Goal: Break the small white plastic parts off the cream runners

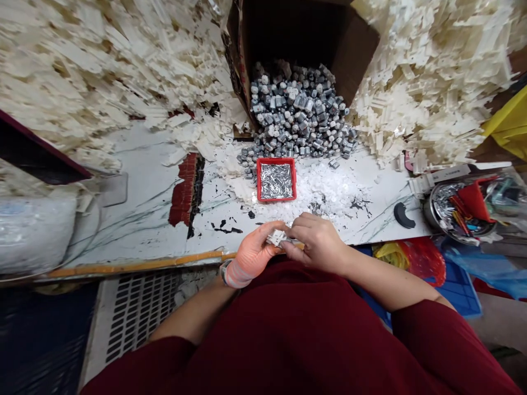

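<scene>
My left hand point(252, 251), in an orange glove, is closed around a small white plastic part point(277, 237) close to my body at the table's front edge. My right hand point(315, 241) is bare and bent in against that part from the right, thumb and fingers closed at its end. Whether the fingertips hold a separate small piece is hidden. Just beyond the hands sits a red tray point(276, 199) of thin shiny metal pins point(275, 181). To its right spread many tiny white plastic pieces point(329, 189).
A cardboard box point(356, 55) lies open at the back, small grey motors point(304, 109) spilling from it. Cream plastic parts point(123, 66) are heaped left and right point(432, 71). A metal bowl point(431, 211) of odds and ends stands right, near a black curved piece point(403, 215).
</scene>
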The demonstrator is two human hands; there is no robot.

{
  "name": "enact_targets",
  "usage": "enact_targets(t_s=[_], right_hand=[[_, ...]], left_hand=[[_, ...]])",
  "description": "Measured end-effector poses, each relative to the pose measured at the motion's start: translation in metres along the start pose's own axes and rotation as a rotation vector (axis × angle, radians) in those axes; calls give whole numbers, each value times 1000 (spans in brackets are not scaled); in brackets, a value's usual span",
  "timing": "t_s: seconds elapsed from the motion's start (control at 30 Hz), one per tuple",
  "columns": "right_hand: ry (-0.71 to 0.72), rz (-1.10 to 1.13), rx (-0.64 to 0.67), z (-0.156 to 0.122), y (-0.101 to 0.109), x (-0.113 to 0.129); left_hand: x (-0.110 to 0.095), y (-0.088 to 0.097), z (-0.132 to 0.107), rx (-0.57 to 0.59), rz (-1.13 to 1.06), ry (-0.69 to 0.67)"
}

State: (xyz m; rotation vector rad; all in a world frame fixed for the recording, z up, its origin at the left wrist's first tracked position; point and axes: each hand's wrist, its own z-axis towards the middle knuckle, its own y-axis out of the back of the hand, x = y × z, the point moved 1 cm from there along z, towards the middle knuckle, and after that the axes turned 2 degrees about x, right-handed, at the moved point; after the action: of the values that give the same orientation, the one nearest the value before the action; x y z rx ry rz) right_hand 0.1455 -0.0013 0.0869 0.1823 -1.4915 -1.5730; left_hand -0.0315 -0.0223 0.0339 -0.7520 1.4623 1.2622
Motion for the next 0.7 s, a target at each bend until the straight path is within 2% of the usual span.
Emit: enact_targets(t_s=[0.23,0.37,0.47,0.53,0.63,0.7], right_hand=[[-6,5,-22,-4,-4,1],[2,68,14,0,-2,-5],[40,182,25,3,0,-11],[-3,190,-11,4,-1,-15],[-86,127,-64,2,-10,-20],[-61,120,-101,1,-16,-21]], left_hand=[[-8,3,2,12,88,-8],[-3,2,3,3,35,6],[5,1,2,-93,-121,-6],[11,0,3,-157,-283,-11],[15,-5,4,-170,-505,-1],[16,-8,5,-176,-613,33]])
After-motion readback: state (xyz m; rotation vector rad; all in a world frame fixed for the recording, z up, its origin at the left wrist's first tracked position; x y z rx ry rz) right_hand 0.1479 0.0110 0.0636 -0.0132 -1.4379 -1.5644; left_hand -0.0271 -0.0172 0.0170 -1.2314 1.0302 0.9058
